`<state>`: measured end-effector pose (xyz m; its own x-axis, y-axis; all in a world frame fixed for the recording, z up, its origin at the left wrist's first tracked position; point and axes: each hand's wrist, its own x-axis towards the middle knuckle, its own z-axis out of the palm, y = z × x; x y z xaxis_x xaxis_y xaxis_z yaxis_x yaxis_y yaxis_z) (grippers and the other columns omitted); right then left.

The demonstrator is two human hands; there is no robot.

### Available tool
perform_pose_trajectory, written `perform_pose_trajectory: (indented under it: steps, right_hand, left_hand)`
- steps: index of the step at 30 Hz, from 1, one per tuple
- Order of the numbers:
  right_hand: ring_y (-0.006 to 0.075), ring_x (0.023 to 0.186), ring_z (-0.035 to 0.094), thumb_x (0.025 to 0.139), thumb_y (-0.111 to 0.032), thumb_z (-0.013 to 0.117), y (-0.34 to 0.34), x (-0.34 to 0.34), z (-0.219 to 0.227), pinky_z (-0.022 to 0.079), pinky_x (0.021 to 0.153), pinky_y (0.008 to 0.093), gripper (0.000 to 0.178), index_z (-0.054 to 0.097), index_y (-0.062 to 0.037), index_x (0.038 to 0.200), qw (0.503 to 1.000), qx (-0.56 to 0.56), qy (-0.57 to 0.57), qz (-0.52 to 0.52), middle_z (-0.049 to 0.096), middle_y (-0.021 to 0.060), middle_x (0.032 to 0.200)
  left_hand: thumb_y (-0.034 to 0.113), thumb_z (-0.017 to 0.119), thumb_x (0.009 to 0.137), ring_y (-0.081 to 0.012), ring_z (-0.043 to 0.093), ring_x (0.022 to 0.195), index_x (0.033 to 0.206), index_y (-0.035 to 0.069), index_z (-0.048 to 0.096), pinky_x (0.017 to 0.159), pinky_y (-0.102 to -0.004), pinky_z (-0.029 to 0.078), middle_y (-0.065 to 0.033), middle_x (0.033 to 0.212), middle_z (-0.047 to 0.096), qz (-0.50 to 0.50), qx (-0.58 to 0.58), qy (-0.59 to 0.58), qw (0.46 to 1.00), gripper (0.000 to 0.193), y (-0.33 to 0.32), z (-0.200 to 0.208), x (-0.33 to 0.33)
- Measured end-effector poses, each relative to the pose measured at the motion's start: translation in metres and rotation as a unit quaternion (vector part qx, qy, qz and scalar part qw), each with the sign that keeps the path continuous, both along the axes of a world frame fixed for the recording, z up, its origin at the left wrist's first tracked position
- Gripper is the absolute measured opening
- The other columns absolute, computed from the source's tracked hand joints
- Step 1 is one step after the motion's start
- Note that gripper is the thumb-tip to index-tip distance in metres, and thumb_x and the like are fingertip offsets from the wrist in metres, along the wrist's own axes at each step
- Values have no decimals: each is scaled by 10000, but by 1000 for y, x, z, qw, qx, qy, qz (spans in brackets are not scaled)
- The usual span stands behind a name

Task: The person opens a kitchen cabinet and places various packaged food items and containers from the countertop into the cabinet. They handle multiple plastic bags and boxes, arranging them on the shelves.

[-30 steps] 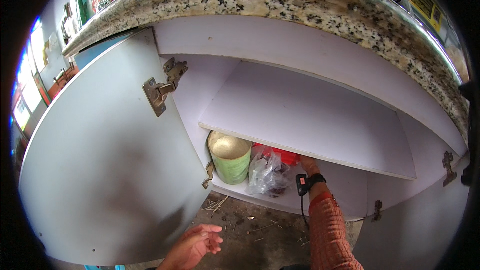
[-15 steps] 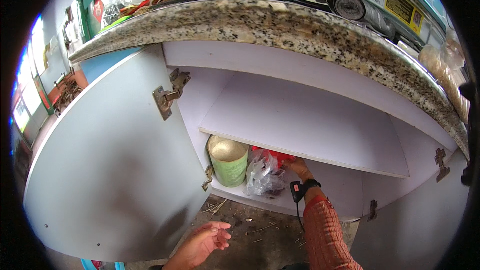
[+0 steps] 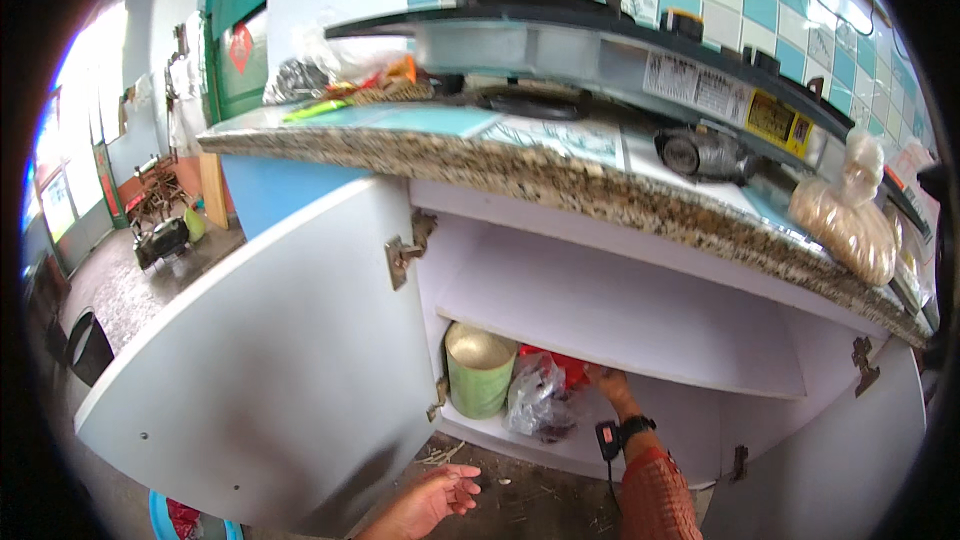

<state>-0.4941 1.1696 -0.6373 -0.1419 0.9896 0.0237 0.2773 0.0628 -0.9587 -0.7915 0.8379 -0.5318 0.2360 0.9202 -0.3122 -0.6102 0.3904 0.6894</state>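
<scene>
My right hand reaches into the low cabinet, under its inner shelf. Its fingers are curled at the edge of a red plastic bag, apparently gripping it; the fingertips are partly hidden. A crumpled clear plastic bag lies in front of the red one. To their left stands a light green cylindrical container with an open top, pale inside. My left hand hangs in front of the cabinet, palm turned inward, fingers loosely apart, holding nothing.
The left cabinet door and right door stand swung out. Overhead juts a granite counter edge, with a gas stove and a knotted bag of brown grains on top. A blue basin sits at lower left.
The view has tilted up, bringing the stove and tiled wall into sight. My right hand stays at the red bag, and my left hand remains open before the cabinet.
</scene>
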Motion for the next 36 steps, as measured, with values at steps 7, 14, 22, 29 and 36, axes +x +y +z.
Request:
perform_pose_trajectory:
  steps: [7,14,22,29,36]
  right_hand:
    - [387,1107,516,838,-352,579,-116,-5,90,438,907,461,596,404,-42,1317,843,259,-470,49,492,269,1238]
    - [348,835,625,850,-286,599,-216,-76,267,500,747,415,369,589,-111,1176,852,268,-377,246,653,155,948]
    - [198,686,607,854,-94,604,-249,-193,395,486,619,286,200,655,-37,1039,832,474,-118,263,665,134,846]
    - [53,693,552,868,-85,584,-244,-286,484,455,623,217,185,661,-4,1015,800,552,-66,226,668,77,788]
    - [255,713,664,864,-109,549,-196,-384,577,503,645,320,231,651,-4,1044,789,580,-73,190,677,172,894]
  left_hand:
    - [253,483,935,-187,603,846,1246,58,503,776,-325,474,-75,993,631,-2,12,-20,1000,368,6,-16,-1]
    - [251,532,911,-186,610,863,1312,144,425,762,-325,472,-77,1066,615,3,-14,-17,1000,428,18,-38,21]
    - [343,506,922,-138,585,873,1302,142,473,762,-269,462,-36,1089,596,-60,10,-12,998,431,33,-74,29]
    - [396,538,891,-133,581,883,1275,99,487,729,-259,444,-35,1058,581,-75,-29,13,997,489,39,-79,9]
    - [428,506,906,-85,590,821,1240,141,520,674,-237,436,-29,1089,592,-70,14,138,988,440,30,-66,-23]
